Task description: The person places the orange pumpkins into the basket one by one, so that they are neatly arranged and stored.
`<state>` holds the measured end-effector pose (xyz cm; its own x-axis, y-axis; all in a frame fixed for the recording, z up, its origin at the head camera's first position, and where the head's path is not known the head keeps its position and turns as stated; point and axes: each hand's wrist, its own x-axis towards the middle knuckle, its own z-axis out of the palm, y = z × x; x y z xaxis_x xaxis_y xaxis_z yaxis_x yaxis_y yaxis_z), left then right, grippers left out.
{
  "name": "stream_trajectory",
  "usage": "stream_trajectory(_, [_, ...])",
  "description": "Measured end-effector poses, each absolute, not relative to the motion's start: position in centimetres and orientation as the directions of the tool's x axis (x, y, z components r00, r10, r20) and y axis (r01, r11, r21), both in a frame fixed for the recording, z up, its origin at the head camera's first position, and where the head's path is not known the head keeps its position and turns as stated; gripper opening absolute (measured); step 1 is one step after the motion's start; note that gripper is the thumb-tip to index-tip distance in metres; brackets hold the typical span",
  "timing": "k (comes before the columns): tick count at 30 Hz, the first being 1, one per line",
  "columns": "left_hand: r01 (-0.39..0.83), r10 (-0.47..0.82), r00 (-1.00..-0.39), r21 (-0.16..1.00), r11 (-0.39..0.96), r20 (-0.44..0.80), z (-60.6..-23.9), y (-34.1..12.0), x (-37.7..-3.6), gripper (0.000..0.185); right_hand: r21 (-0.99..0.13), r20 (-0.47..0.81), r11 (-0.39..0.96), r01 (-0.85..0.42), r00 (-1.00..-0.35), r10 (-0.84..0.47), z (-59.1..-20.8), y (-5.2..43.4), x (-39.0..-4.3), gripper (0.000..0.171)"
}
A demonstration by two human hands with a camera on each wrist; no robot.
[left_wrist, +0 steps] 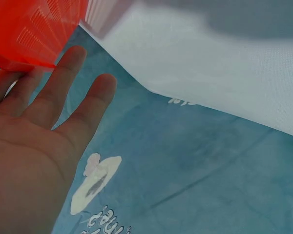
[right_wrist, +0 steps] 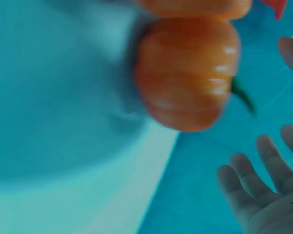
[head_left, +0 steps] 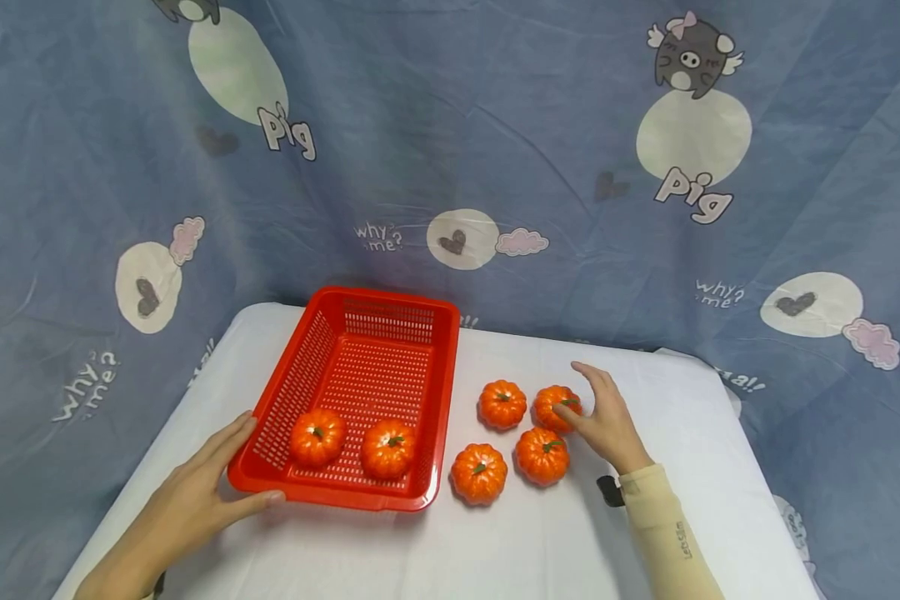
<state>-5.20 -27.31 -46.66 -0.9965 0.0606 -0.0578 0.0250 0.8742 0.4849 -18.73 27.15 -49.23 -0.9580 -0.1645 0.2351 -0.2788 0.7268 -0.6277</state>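
A red plastic basket (head_left: pixel 438 450) with perforated walls stands on the white table, with two small orange pumpkins (head_left: pixel 317 437) inside its near end. At the near left corner of the basket is my left hand (head_left: pixel 195 500), its fingers straight along the outer wall and the thumb by the front rim. Several more pumpkins lie right of the basket. Over the farther right pumpkin (head_left: pixel 552 407) reaches my right hand (head_left: pixel 607 421), thumb and fingers spread apart, the thumb overlapping it in the head view. In the right wrist view, an orange pumpkin (right_wrist: pixel 188 75) with a green stem appears beside the spread fingers.
The other loose pumpkins are the back left one (head_left: pixel 502 405), the front left one (head_left: pixel 479 474) and one nearer my right wrist (head_left: pixel 542 457). A blue printed cloth (head_left: pixel 555 167) hangs behind the white-covered table (head_left: pixel 330 554).
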Motion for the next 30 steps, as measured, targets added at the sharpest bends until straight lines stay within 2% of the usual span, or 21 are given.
stream_trajectory(5, [0.011,0.052,-0.996,0.491,0.871,-0.070,-46.6,-27.3,-5.3,0.124,-0.648,0.104,0.743,-0.170,-0.985,-0.135,-50.9,27.9,-19.0,0.082])
stream_trajectory(10, [0.025,0.056,-0.997,0.490,0.871,-0.050,-46.7,-27.4,-5.2,0.122,-0.648,0.043,0.746,-0.151,-0.986,-0.162,-51.7,28.0,-19.1,0.081])
stream_trajectory(21, [-0.001,0.046,-0.995,0.495,0.869,-0.083,-46.6,-27.4,-5.3,0.126,-0.670,0.054,0.720,-0.181,-0.979,-0.195,-52.1,28.0,-19.1,0.075])
stream_trajectory(30, [0.034,0.063,-0.997,0.505,0.862,-0.041,-46.6,-27.4,-5.3,0.123,-0.673,0.078,0.716,-0.189,-0.980,-0.185,-51.6,28.5,-19.0,0.073])
